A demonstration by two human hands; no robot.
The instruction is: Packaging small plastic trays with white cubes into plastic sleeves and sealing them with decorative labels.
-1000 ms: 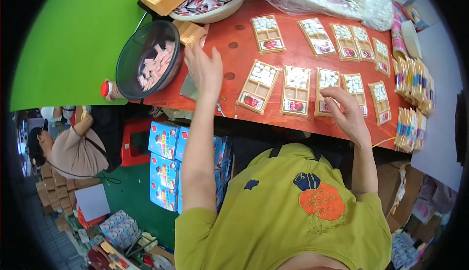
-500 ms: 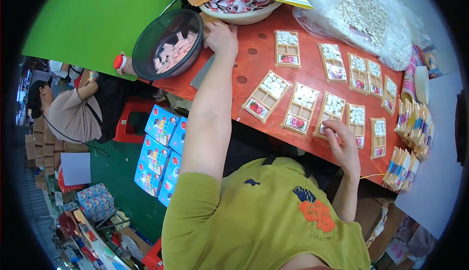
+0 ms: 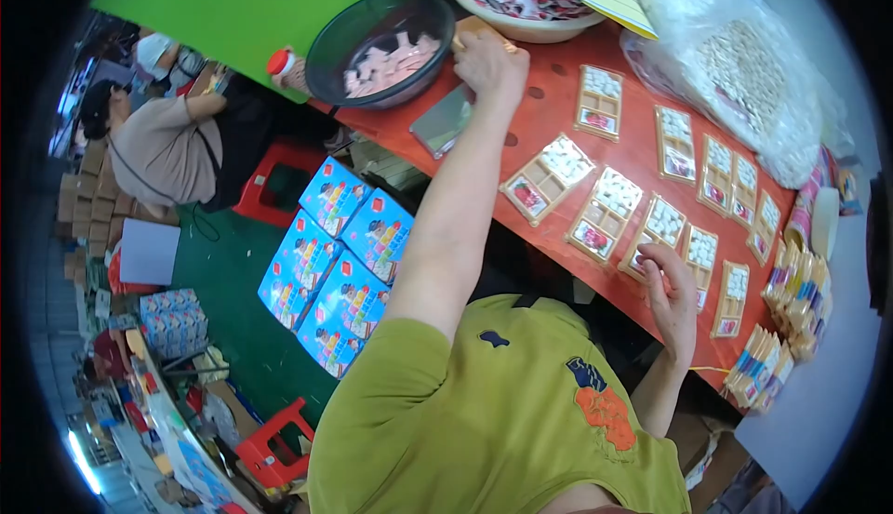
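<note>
My left hand reaches to the far side of the table, right of a dark bowl of pink packets. Its fingers curl over a tan piece that is mostly hidden beneath them. My right hand hovers by the near edge with loosely bent fingers apart, nothing between them. Close to it lies a compartment tray holding white pieces and a strawberry-printed packet. Several similar trays lie around, including one to the left and one to the right.
A pale basin of small packets stands at the back, near a clear bag of white pieces. Bundled packs line the right edge. A flat dark device lies by the bowl. Blue boxes are stacked left; another person sits beyond.
The view has shifted, so the table sits farther right. My left hand stays beside the bowl over the tan piece. My right hand remains near the front trays.
</note>
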